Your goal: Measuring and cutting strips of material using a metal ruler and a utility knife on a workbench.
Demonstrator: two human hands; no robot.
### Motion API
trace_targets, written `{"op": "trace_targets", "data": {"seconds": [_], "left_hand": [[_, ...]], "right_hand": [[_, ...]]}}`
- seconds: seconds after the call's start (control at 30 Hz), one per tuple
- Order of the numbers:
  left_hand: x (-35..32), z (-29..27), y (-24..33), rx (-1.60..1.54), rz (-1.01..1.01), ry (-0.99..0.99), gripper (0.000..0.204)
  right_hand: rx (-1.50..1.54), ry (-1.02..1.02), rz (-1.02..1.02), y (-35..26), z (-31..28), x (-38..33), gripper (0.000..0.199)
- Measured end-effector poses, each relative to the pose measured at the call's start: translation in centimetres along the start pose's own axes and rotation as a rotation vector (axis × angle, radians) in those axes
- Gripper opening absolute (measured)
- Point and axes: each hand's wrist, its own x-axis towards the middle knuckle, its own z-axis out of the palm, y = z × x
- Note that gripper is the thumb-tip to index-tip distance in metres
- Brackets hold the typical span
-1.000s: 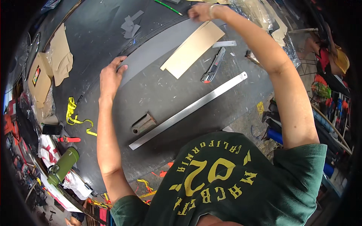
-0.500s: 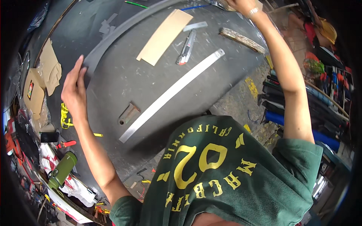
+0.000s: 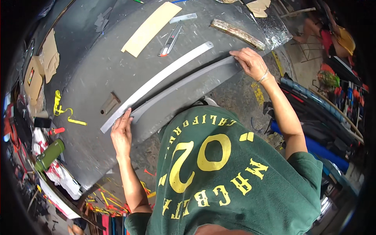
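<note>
A long, narrow strip of dark grey sheet material [image 3: 178, 86] lies along the near side of the dark worktable [image 3: 88, 156]. My right hand [image 3: 252, 64] pinches its right end between thumb and fingertips. At its left end rests my left hand [image 3: 122, 133], fingers close together; whether they grip the strip or press on it is hard to see. Just beyond the strip and nearly parallel to it lies a long steel ruler [image 3: 156, 80], its left end beside my left fingers. Farther back are a utility knife [image 3: 170, 41] and a tan cardboard piece [image 3: 152, 29].
A worn, streaked bar [image 3: 237, 34] lies at the far right, a small metal block [image 3: 111, 103] left of the ruler. Yellow measuring tape [image 3: 58, 105] and a green bottle [image 3: 50, 155] are at the left. Another person [image 3: 344, 43] sits at the upper right.
Both hands have come nearer to me and closer together. The grey strip has moved from beyond the ruler to the near side of it. My view has shifted slightly.
</note>
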Motion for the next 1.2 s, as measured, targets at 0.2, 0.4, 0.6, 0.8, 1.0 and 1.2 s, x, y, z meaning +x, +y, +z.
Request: {"op": "trace_targets", "data": {"seconds": [0.2, 0.4, 0.6, 0.8, 1.0, 1.2], "left_hand": [[-2.5, 1.9, 0.4, 0.182, -0.041, 0.135, 0.026], [-3.8, 2.6, 0.5, 0.182, -0.059, 0.217, 0.014], [-3.5, 2.9, 0.7, 0.193, -0.083, 0.159, 0.014], [-2.6, 2.5, 1.3, 0.206, -0.094, 0.097, 0.022], [0.2, -2.8, -2.2, -0.096, -0.382, -0.392, 0.038], [3.2, -2.3, -10.0, -0.238, -0.54, -0.741, 0.043]], "right_hand": [[0.092, 0.068, -0.103, 1.2, 1.2, -0.1, 0.029], [0.158, 0.122, -0.165, 2.3, 1.8, 0.1, 0.028], [0.288, 0.089, -0.013, 3.8, 2.8, -0.3, 0.021], [0.212, 0.006, 0.011, 4.9, 2.3, -0.5, 0.019], [0.541, -0.064, 0.352, 6.7, 1.5, 0.8, 0.044], [0.468, -0.348, 0.386, 7.2, 3.7, 4.2, 0.051]]}}
